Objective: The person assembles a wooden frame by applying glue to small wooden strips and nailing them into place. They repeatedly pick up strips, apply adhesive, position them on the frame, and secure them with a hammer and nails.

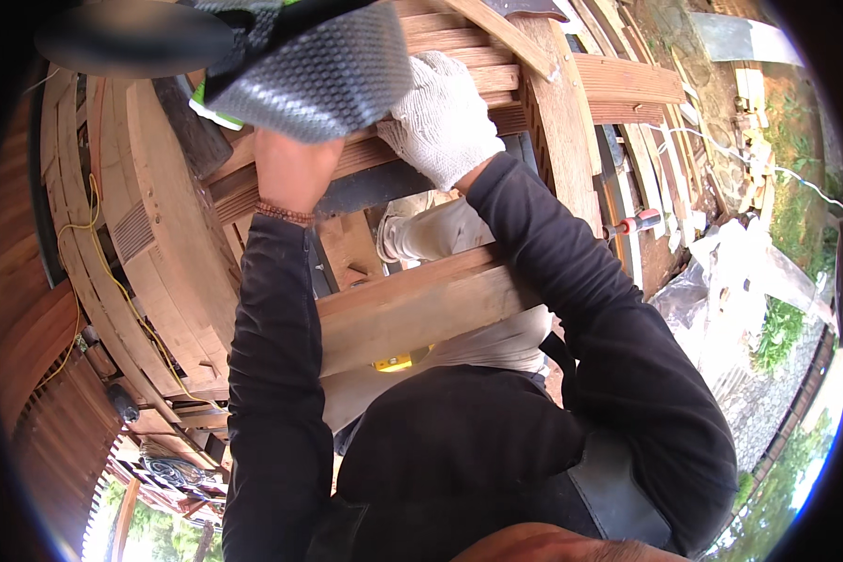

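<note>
My left hand (295, 167) is bare, with a beaded bracelet on its wrist. Its fingers vanish behind a grey, dimpled object (323, 80) that is blurred and close to the camera, so what they hold cannot be seen. My right hand (445, 122) wears a white knit glove. Its fingers curl inward beside that object, over stacked reddish wooden boards (459, 42); whatever they grip is hidden. Nearer to me, a thick wooden beam (426, 307) crosses below both forearms.
A screwdriver with a red and black handle (635, 223) lies on the right. Clear plastic sheeting (721, 272) is bunched farther right. On the left, a yellow cord (126, 300) runs over long planks (173, 220). A yellow item (393, 362) shows under the beam.
</note>
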A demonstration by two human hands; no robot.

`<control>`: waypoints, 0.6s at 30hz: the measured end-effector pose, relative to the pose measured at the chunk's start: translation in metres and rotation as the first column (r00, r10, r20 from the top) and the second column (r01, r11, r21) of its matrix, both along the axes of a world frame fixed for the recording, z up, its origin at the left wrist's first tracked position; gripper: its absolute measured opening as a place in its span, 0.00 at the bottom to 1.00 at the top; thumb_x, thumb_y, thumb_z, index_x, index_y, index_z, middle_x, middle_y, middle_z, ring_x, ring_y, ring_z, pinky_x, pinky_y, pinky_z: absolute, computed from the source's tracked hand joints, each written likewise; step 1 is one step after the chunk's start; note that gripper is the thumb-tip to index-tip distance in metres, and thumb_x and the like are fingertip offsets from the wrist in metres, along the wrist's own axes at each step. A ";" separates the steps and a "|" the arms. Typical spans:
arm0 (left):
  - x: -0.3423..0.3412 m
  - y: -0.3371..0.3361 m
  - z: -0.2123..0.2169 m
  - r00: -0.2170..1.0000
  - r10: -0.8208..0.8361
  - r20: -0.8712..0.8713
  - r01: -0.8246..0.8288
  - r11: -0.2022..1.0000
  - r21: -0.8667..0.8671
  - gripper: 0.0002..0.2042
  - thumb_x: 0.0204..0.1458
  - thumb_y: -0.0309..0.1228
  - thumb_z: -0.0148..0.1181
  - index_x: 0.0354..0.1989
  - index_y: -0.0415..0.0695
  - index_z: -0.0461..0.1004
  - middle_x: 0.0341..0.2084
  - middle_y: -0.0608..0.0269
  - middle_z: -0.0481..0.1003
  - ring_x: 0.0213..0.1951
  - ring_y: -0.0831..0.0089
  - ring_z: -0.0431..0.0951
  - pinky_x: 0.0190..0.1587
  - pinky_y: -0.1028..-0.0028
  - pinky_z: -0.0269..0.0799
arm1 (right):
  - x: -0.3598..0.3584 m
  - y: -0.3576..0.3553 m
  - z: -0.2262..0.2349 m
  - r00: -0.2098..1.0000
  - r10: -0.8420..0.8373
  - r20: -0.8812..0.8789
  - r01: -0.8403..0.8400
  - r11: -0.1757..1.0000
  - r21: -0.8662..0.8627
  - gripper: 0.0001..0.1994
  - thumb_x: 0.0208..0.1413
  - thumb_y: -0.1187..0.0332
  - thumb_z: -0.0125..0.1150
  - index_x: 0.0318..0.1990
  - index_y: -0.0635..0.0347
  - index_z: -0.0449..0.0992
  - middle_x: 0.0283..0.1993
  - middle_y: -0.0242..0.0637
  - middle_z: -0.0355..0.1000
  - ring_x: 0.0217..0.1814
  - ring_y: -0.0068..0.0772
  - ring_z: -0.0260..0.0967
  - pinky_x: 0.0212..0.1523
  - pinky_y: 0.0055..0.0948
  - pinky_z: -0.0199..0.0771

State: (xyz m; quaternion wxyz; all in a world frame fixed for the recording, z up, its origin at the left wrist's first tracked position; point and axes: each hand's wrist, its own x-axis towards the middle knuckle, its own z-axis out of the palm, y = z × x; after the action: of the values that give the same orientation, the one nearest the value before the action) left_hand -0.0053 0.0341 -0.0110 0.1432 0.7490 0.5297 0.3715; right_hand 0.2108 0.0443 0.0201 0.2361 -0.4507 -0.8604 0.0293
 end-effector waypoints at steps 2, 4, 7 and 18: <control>0.002 0.004 0.000 1.000 0.001 0.010 -0.001 1.000 0.015 0.20 0.45 0.32 0.80 0.48 0.44 0.86 0.40 0.61 0.76 0.47 0.58 0.76 0.53 0.61 0.72 | 0.003 0.004 0.002 1.000 0.013 -0.010 -0.012 0.999 0.041 0.19 0.50 0.61 0.73 0.51 0.50 0.82 0.48 0.34 0.77 0.55 0.45 0.73 0.58 0.47 0.71; 0.004 0.006 0.003 1.000 0.019 -0.002 -0.019 1.000 0.017 0.19 0.45 0.33 0.80 0.48 0.45 0.87 0.40 0.61 0.76 0.47 0.58 0.76 0.53 0.60 0.72 | 0.006 0.008 0.002 1.000 0.009 -0.001 -0.009 0.997 0.080 0.20 0.51 0.61 0.74 0.52 0.49 0.83 0.50 0.34 0.77 0.57 0.45 0.73 0.59 0.48 0.70; 0.002 0.007 -0.003 0.999 0.027 -0.034 -0.024 0.996 0.083 0.19 0.46 0.33 0.79 0.48 0.45 0.87 0.40 0.61 0.77 0.47 0.58 0.76 0.53 0.60 0.72 | 0.005 0.011 -0.002 1.000 -0.008 0.030 0.005 0.994 0.111 0.21 0.51 0.60 0.74 0.53 0.48 0.83 0.52 0.34 0.78 0.59 0.46 0.73 0.62 0.50 0.69; 0.006 0.004 -0.007 0.993 0.037 -0.113 -0.028 0.997 0.078 0.18 0.45 0.33 0.78 0.47 0.46 0.84 0.40 0.62 0.76 0.48 0.56 0.75 0.53 0.58 0.72 | 0.008 0.011 -0.011 0.999 0.036 0.018 -0.037 0.998 0.054 0.25 0.46 0.61 0.78 0.54 0.50 0.83 0.53 0.37 0.78 0.59 0.49 0.73 0.61 0.50 0.71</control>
State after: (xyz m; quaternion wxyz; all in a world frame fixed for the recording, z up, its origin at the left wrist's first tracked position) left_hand 0.0005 0.0385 -0.0183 0.0780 0.7651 0.5345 0.3504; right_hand 0.2187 0.0552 0.0095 0.2405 -0.4285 -0.8709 0.0063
